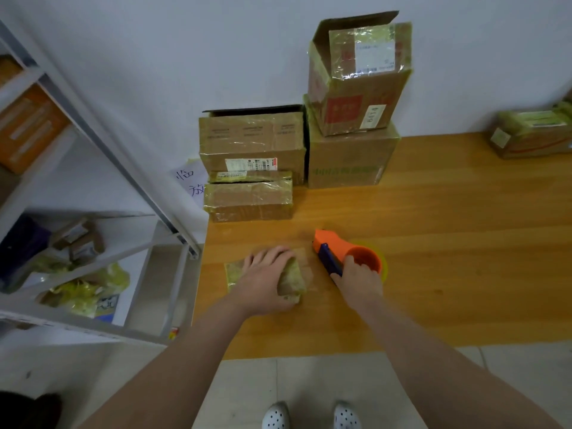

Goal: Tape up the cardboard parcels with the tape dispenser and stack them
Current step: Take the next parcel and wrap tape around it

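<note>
A small flat cardboard parcel (292, 278), wrapped in yellowish tape, lies on the wooden table (433, 243) near its front left. My left hand (266, 280) grips it from above, fingers over the far edge and thumb at the near corner. Just to its right my right hand (359, 280) holds the orange and blue tape dispenser (343, 249), whose nose points away from me and rests on the table beside the parcel. A clear strip of tape (308, 267) spans from the parcel toward the dispenser.
Taped parcels stand at the back: a low stack (250, 196), a wide box (252, 140) behind it, and a tall stack of two boxes (353, 150). Another parcel (529, 134) sits far right. A metal shelf rack (93, 144) stands left.
</note>
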